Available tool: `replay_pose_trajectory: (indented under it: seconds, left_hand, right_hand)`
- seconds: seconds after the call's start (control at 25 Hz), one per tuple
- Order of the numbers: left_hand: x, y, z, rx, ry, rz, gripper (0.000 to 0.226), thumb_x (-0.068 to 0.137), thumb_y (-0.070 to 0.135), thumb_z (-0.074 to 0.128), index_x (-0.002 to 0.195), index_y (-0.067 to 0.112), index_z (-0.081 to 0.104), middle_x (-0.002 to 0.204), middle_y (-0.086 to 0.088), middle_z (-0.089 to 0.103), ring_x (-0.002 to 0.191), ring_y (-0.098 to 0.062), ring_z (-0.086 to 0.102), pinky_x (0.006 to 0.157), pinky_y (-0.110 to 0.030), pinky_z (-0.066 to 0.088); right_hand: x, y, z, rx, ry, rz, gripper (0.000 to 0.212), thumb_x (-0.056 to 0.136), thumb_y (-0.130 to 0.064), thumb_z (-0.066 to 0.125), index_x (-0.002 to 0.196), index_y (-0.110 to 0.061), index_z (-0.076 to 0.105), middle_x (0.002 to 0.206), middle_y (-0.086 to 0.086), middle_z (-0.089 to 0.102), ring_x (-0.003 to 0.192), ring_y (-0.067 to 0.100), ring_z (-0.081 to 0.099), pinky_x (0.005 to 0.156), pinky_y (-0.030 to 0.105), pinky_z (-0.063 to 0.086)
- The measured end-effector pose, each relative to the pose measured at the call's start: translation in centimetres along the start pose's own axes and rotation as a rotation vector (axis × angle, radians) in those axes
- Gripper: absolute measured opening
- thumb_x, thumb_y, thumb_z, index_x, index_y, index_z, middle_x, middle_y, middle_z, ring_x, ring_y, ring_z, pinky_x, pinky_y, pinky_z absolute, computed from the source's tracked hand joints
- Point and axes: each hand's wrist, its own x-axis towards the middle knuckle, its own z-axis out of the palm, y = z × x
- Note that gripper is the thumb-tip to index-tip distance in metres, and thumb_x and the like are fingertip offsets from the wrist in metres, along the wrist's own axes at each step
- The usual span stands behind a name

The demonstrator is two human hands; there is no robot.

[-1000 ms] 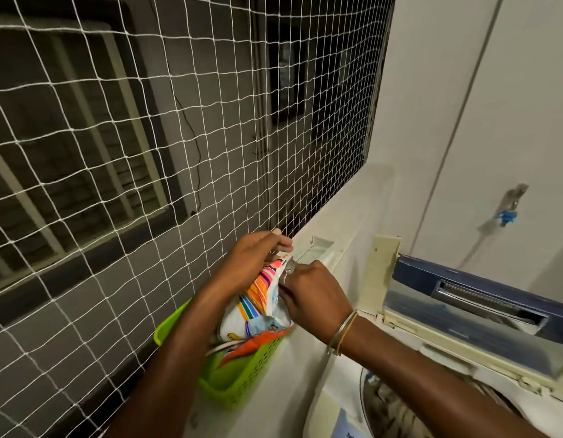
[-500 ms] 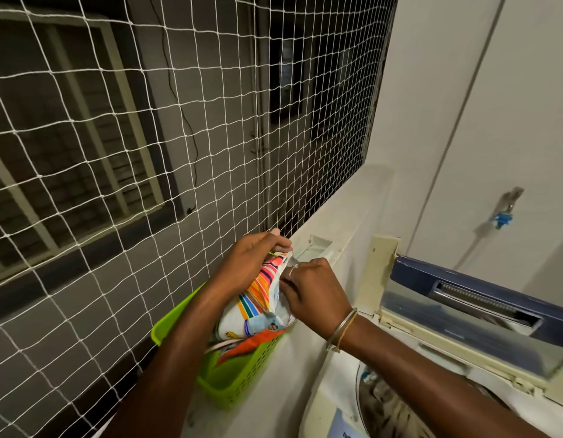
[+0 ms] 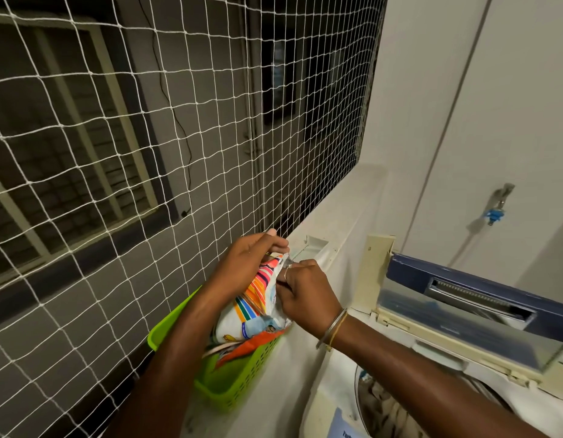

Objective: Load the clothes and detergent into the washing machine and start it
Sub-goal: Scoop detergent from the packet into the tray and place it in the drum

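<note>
Little has shifted since the earlier frames: both hands remain at the mouth of the detergent packet (image 3: 251,308), and the view has only drifted slightly. Left hand (image 3: 251,263) is curled over the packet's top and grips it; right hand (image 3: 305,298) has its fingers bent at the opening and appears to pinch the edge (what lies between the fingertips is hidden). Packet stands upright in the green basket (image 3: 236,380) on the ledge beside the washing machine (image 3: 400,324), against the netting (image 3: 147,153). Machine lid (image 3: 463,298) is raised, and clothes (image 3: 387,406) already lie in the drum, so the detergent step is judged in hand, at the opening stage. Next move calls for a parted mouth, then a steady carry across to the machine with the packet kept upright until it is over its target. Count: one striped packet, one orange sachet (image 3: 258,341) beneath it, one basket, one machine, two bangles (image 3: 333,327), one wall tap (image 3: 496,210).
</note>
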Motion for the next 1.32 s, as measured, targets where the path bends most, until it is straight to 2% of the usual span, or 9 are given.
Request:
replay_pose_trajectory:
  seconds: [0.16, 0.28, 0.36, 0.44, 0.64, 0.8, 1.0, 1.2, 1.32]
  left_hand:
    - [-0.3, 0.1, -0.1, 0.016, -0.004, 0.014, 0.039, 0.104, 0.037, 0.042, 0.103, 0.015, 0.074, 0.099, 0.001, 0.076, 0.091, -0.02, 0.072, 0.082, -0.028, 0.057]
    - [-0.6, 0.4, 0.1, -0.017, -0.002, 0.011, 0.039, 0.104, 0.034, 0.042, 0.105, 0.009, 0.073, 0.099, -0.004, 0.076, 0.089, -0.019, 0.073, 0.082, -0.027, 0.057]
    - [-0.8, 0.6, 0.2, -0.01, 0.009, 0.018, 0.039, 0.104, 0.032, 0.043, 0.105, 0.007, 0.073, 0.098, -0.007, 0.076, 0.086, -0.015, 0.072, 0.08, -0.023, 0.056]
    - [-0.8, 0.4, 0.1, -0.023, 0.015, 0.023, 0.038, 0.104, 0.031, 0.044, 0.103, 0.009, 0.074, 0.097, -0.006, 0.077, 0.089, -0.018, 0.073, 0.086, -0.03, 0.055]
    - [-1.0, 0.0, -0.2, 0.042, 0.005, 0.013, 0.037, 0.103, 0.037, 0.044, 0.101, 0.019, 0.076, 0.096, -0.001, 0.077, 0.091, -0.021, 0.073, 0.091, -0.039, 0.055]
    - [-1.2, 0.3, 0.1, 0.076, 0.017, 0.013, 0.036, 0.103, 0.037, 0.043, 0.101, 0.02, 0.076, 0.095, 0.002, 0.077, 0.088, -0.018, 0.073, 0.089, -0.037, 0.055]
    - [-1.3, 0.6, 0.1, 0.1, 0.01, -0.001, 0.037, 0.104, 0.037, 0.042, 0.101, 0.02, 0.075, 0.094, 0.003, 0.077, 0.087, -0.014, 0.073, 0.084, -0.029, 0.055]
    - [-0.5, 1.0, -0.2, 0.101, 0.008, -0.025, 0.04, 0.103, 0.041, 0.04, 0.104, 0.02, 0.074, 0.102, 0.006, 0.075, 0.096, -0.02, 0.07, 0.081, -0.027, 0.054]
    - [0.5, 1.4, 0.2, 0.053, -0.016, -0.065, 0.04, 0.103, 0.04, 0.042, 0.106, 0.016, 0.073, 0.107, 0.0, 0.074, 0.101, -0.024, 0.067, 0.079, -0.027, 0.054]
  right_hand:
    - [-0.5, -0.1, 0.6, 0.054, -0.137, -0.091, 0.018, 0.088, -0.02, 0.062, 0.097, -0.012, 0.076, 0.093, 0.005, 0.074, 0.084, 0.021, 0.065, 0.084, 0.036, 0.052]
    - [0.1, 0.8, -1.1, -0.051, -0.109, -0.238, 0.014, 0.082, -0.013, 0.067, 0.086, -0.024, 0.075, 0.08, -0.005, 0.07, 0.078, 0.016, 0.062, 0.078, 0.036, 0.046]
    - [0.5, 1.2, -2.3, -0.109, -0.097, -0.295, 0.009, 0.084, -0.016, 0.069, 0.083, -0.025, 0.072, 0.079, -0.007, 0.069, 0.076, 0.015, 0.061, 0.077, 0.035, 0.046]
    - [0.5, 1.3, -2.9, -0.184, -0.091, -0.295, 0.004, 0.086, -0.022, 0.068, 0.084, -0.024, 0.072, 0.079, -0.005, 0.069, 0.075, 0.017, 0.06, 0.076, 0.033, 0.046]
    - [-0.1, 0.4, -1.2, -0.183, -0.207, -0.074, 0.018, 0.09, -0.023, 0.055, 0.095, -0.017, 0.072, 0.088, 0.004, 0.072, 0.076, 0.023, 0.063, 0.079, 0.036, 0.049]
    - [-0.7, -0.7, -0.8, -0.003, -0.221, 0.153, 0.017, 0.088, -0.011, 0.057, 0.093, -0.005, 0.073, 0.095, 0.014, 0.073, 0.084, 0.031, 0.064, 0.068, 0.022, 0.039]
    - [0.2, -0.9, -1.8, 0.134, -0.217, 0.28, 0.023, 0.079, -0.006, 0.056, 0.086, -0.01, 0.077, 0.089, 0.009, 0.075, 0.079, 0.026, 0.066, 0.072, 0.028, 0.051]
    - [0.5, 1.0, -4.2, 0.243, -0.112, 0.373, 0.019, 0.086, -0.011, 0.06, 0.084, -0.018, 0.077, 0.073, -0.005, 0.075, 0.071, 0.008, 0.068, 0.074, 0.028, 0.055]
    - [0.2, 1.9, -5.3, 0.411, -0.106, 0.42, 0.017, 0.087, -0.009, 0.06, 0.086, -0.017, 0.075, 0.072, -0.002, 0.075, 0.073, 0.012, 0.07, 0.078, 0.032, 0.056]
